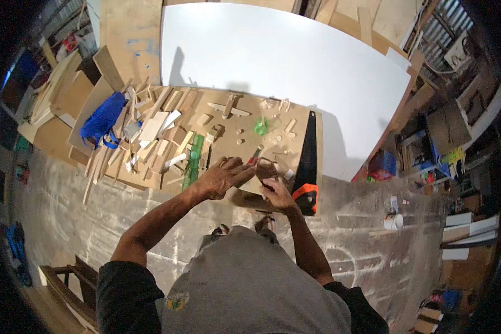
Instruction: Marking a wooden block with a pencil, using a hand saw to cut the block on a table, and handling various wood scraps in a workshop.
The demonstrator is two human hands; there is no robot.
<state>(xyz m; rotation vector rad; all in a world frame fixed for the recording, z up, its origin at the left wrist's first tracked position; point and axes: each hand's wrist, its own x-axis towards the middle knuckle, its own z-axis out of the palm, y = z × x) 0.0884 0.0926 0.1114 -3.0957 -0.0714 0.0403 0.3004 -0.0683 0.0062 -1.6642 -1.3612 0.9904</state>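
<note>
Over the near edge of the low wooden worktable (222,146), my left hand (221,177) is palm down, its fingers bent together and pointing right. Whatever lies under those fingers is hidden. Just beyond its fingertips is a small red-handled tool (253,160). My right hand (278,195) is curled at the same edge, thumb and fingers drawn together around something too small to make out. A dark brown patch (268,168) shows between the hands. Right of them lies a handsaw (306,156) with a black blade and an orange-black handle.
Wood offcuts (156,131) and a blue bag (103,118) crowd the table's left side. A green bottle (192,160), a wooden toy airplane (229,106) and a green plastic piece (261,126) lie nearer the middle. Behind stands a large white panel (278,50). A white bucket (394,221) is on the floor.
</note>
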